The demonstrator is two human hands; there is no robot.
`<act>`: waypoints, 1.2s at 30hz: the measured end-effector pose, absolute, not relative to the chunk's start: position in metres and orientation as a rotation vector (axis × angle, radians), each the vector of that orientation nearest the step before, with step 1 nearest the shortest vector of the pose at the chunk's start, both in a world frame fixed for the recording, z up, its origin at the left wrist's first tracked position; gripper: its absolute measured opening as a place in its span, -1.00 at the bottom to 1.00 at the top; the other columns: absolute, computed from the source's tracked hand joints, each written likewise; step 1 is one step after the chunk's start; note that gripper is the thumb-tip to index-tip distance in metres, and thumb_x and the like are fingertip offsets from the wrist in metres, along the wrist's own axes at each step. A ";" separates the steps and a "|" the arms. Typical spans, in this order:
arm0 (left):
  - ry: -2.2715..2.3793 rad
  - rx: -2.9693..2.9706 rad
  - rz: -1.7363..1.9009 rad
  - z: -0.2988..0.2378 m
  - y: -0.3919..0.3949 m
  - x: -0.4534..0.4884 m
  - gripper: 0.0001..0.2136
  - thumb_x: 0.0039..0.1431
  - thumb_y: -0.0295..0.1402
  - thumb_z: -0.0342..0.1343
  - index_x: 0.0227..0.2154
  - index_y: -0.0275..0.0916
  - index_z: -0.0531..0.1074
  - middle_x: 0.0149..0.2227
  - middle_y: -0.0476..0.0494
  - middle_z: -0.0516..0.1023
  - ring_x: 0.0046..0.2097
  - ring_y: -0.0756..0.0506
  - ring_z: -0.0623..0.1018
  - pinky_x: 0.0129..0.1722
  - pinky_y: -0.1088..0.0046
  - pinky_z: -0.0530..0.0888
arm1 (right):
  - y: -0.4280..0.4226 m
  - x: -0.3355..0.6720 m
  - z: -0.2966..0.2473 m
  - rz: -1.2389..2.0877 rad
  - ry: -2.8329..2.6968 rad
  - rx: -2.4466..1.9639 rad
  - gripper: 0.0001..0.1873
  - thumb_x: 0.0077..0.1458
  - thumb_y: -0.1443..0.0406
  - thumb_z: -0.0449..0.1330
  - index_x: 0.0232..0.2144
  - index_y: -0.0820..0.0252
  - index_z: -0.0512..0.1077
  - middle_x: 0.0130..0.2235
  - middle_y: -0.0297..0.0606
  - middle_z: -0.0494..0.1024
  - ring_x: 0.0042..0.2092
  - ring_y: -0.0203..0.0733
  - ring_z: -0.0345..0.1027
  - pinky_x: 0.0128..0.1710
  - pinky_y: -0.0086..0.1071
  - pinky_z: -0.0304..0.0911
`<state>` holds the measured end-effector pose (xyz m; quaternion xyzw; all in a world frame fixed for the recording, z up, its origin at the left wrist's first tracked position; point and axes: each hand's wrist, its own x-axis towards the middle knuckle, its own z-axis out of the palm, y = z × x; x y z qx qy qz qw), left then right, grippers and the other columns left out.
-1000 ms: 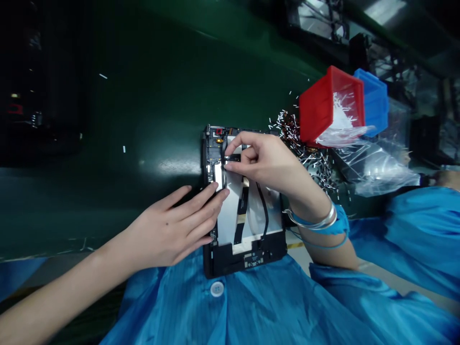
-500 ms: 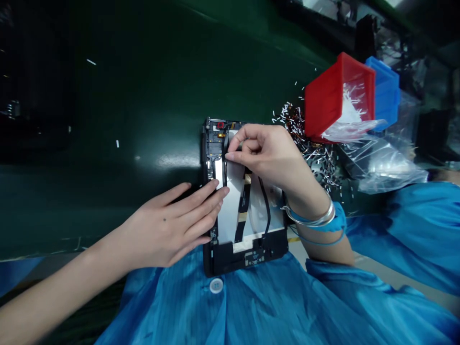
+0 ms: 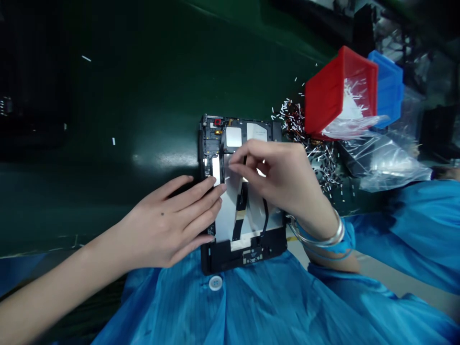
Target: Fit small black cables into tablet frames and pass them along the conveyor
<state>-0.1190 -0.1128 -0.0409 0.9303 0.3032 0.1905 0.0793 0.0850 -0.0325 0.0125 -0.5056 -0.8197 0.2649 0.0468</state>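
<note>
An opened tablet (image 3: 223, 225) lies at the table's front edge against the blue clothing, its inner parts facing up. Silver panels, a dark ribbon cable (image 3: 240, 211) and a thin black cable (image 3: 266, 215) show inside it. My left hand (image 3: 176, 220) lies flat, fingers outstretched, with its fingertips on the tablet's left side beside a white strip (image 3: 216, 168). Above the silver panels my right hand (image 3: 280, 172) has thumb and index finger pinched together. Whatever is between those fingertips, if anything, is too small to make out.
Right of the tablet stands a red bin (image 3: 325, 96) holding small white pieces in plastic, with a blue bin (image 3: 388, 91) behind it. Scattered small parts (image 3: 325, 163) and a clear plastic bag (image 3: 388, 163) lie nearby. Another person's blue sleeve (image 3: 413, 230) is at the right.
My right hand has moved down and slightly right from the tablet's upper left part, uncovering its silver upper panels. The left hand stays in place.
</note>
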 end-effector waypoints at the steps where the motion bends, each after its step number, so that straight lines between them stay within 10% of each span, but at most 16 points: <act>1: 0.911 2.779 0.577 -0.041 -0.113 -0.119 -0.62 0.32 -0.24 -0.10 0.05 -0.32 0.42 0.15 -0.24 0.41 0.21 -0.26 0.36 0.15 0.09 0.38 | -0.036 0.086 0.015 0.789 -2.579 -1.530 -0.93 0.10 0.34 0.18 -0.35 0.15 0.48 -0.56 -0.40 0.39 -0.49 -0.33 0.22 -0.45 -0.39 0.00; 20: 0.929 2.685 0.622 -0.045 -0.113 -0.119 -0.61 0.32 -0.24 -0.10 0.10 -0.34 0.36 0.19 -0.21 0.37 0.22 -0.26 0.35 0.19 0.05 0.30 | -0.030 0.118 0.026 -0.064 -2.222 -1.737 -0.86 0.14 0.34 0.13 -0.26 0.21 0.48 -0.42 -0.19 0.49 -0.38 -0.15 0.33 -0.37 -0.28 0.13; 28: 0.951 2.717 0.620 -0.044 -0.114 -0.117 -0.62 0.33 -0.26 -0.11 0.07 -0.35 0.37 0.16 -0.24 0.41 0.20 -0.26 0.36 0.16 0.06 0.31 | -0.048 0.101 0.000 0.169 -2.676 -1.071 -0.78 0.23 0.32 0.07 -0.24 0.13 0.53 -0.35 -0.23 0.54 -0.29 -0.18 0.30 -0.34 -0.30 0.23; 36: 0.971 2.676 0.608 -0.044 -0.116 -0.116 -0.63 0.31 -0.26 -0.07 0.08 -0.33 0.36 0.16 -0.24 0.41 0.22 -0.27 0.35 0.17 0.04 0.32 | -0.065 0.108 -0.019 -0.181 -2.774 -0.985 -0.67 0.24 0.23 0.08 0.00 0.18 0.43 0.11 -0.05 0.43 0.08 0.02 0.23 -0.12 -0.18 0.26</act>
